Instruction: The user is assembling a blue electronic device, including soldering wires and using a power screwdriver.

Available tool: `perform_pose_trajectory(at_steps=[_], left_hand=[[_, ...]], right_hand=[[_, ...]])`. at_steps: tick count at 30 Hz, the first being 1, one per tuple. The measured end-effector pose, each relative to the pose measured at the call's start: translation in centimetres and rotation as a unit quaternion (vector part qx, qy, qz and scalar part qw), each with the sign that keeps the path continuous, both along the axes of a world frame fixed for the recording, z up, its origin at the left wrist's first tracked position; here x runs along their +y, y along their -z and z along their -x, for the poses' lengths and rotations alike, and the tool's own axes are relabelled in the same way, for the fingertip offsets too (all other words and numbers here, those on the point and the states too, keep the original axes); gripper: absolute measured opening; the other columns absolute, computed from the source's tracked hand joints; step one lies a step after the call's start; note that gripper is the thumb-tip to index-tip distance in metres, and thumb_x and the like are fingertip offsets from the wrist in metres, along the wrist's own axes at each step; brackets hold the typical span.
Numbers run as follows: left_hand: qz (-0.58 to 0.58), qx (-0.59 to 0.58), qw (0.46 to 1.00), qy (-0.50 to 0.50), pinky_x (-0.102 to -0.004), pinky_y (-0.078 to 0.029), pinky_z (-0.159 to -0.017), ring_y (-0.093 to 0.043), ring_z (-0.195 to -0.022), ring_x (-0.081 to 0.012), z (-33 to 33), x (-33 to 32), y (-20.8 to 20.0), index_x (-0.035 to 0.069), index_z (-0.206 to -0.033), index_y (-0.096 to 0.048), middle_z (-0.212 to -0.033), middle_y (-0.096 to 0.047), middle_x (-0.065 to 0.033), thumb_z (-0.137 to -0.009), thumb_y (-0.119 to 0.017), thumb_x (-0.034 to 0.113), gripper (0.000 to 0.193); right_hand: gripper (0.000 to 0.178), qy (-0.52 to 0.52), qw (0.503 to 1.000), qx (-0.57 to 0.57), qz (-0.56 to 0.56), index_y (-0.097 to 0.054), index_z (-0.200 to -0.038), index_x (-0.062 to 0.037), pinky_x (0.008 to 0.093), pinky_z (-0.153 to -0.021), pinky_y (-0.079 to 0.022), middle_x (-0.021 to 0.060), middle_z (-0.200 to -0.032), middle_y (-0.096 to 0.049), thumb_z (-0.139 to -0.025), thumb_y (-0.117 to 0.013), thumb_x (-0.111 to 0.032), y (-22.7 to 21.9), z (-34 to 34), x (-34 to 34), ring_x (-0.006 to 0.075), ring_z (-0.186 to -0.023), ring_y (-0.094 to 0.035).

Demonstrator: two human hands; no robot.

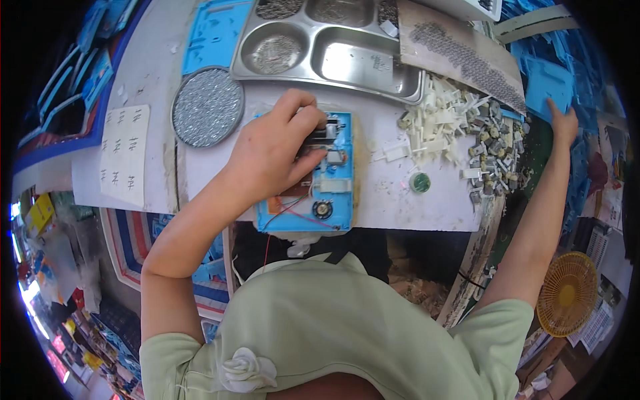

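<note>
My left hand (pixel 272 152) lies over a blue plastic casing (pixel 345 175) at the table's front edge. Its fingers curl at a black and silver part near the casing's top, and whatever they grip is hidden. Inside the casing are thin wires, a small round speaker (pixel 323 210) and a white plastic piece (pixel 335 185). Far out to the right, my right hand (pixel 565 125) pinches the lower edge of a flat blue plastic panel (pixel 548 83), beside a heap of similar blue parts (pixel 590 70).
Behind the casing stands a steel compartment tray (pixel 327 81) with small metal parts. A round dish of tiny silver pieces (pixel 208 107) sits left. White plastic pieces (pixel 437 123) and small motors (pixel 497 147) pile up right, near a green-topped round item (pixel 420 183). A yellow basket (pixel 567 293) is lower right.
</note>
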State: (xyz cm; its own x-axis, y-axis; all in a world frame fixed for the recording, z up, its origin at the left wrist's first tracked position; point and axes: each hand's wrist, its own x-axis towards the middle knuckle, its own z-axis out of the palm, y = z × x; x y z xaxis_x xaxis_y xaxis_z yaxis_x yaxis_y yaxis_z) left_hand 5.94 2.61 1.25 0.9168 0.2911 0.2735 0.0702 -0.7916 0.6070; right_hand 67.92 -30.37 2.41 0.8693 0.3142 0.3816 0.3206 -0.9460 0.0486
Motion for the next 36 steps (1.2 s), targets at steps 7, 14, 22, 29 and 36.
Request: perform_pose_trajectory(at_steps=[7, 14, 22, 29, 36], left_hand=[[0.207, -0.085, 0.970, -0.096, -0.0250, -0.049, -0.064, -0.061, -0.073, -0.0072, 3.5, 1.0, -2.2, 0.004, -0.119, -0.064, -0.114, -0.063, -0.0064, -0.086, -0.077, 0.009, 0.036], [0.502, -0.087, 0.857, -0.078, -0.0264, -0.058, -0.075, -0.069, -0.082, -0.0122, 1.8, -0.7, -5.5, -0.002, -0.121, -0.065, -0.101, -0.073, -0.0089, -0.096, -0.073, 0.029, 0.041], [0.255, -0.045, 0.950, -0.173, -0.0319, -0.059, -0.071, -0.074, -0.083, -0.0209, 5.1, -1.0, -2.0, -0.009, -0.141, -0.047, -0.094, -0.074, -0.0170, -0.092, -0.075, 0.031, 0.069], [0.023, 0.034, 0.989, -0.144, -0.0322, -0.046, -0.055, -0.057, -0.057, -0.0200, 5.8, -2.8, 0.5, 0.001, -0.153, -0.039, -0.066, -0.057, -0.0089, -0.085, -0.079, 0.028, 0.083], [0.065, 0.040, 0.985, -0.154, -0.0395, -0.047, -0.052, -0.062, -0.056, -0.0284, 6.8, -2.3, 0.4, 0.000, -0.150, -0.041, -0.065, -0.060, -0.0115, -0.089, -0.075, 0.028, 0.075]], right_hand=[[0.039, -0.102, 0.731, 0.071, -0.671, -0.055, -0.133, 0.0037, 0.0403, -0.071, -0.056, 0.0160, -0.128, -0.064, -0.100, -0.060, -0.017, -4.8, 27.3, 2.9, 0.0271, -0.105, -0.067], [0.043, -0.317, 0.489, 0.611, -0.535, -0.058, -0.132, 0.0073, 0.0267, -0.055, -0.051, 0.0089, -0.092, -0.071, -0.094, -0.070, -0.011, -5.1, 47.0, 15.6, 0.0136, -0.070, -0.066], [0.068, -0.370, 0.790, 0.415, -0.258, -0.041, -0.150, 0.0014, 0.0292, -0.054, -0.047, 0.0074, -0.064, -0.060, -0.092, -0.073, -0.012, -3.0, 52.2, 13.4, 0.0181, -0.054, -0.060], [0.061, -0.370, 0.814, 0.394, -0.213, -0.043, -0.147, 0.0012, 0.0327, -0.053, -0.045, 0.0070, -0.063, -0.057, -0.095, -0.069, -0.015, 1.9, 53.5, 10.3, 0.0215, -0.053, -0.057], [0.049, -0.415, 0.780, 0.415, -0.219, -0.055, -0.140, -0.0049, 0.0361, -0.054, -0.046, 0.0080, -0.064, -0.059, -0.094, -0.070, -0.016, 2.8, 51.8, 11.9, 0.0247, -0.054, -0.059]])
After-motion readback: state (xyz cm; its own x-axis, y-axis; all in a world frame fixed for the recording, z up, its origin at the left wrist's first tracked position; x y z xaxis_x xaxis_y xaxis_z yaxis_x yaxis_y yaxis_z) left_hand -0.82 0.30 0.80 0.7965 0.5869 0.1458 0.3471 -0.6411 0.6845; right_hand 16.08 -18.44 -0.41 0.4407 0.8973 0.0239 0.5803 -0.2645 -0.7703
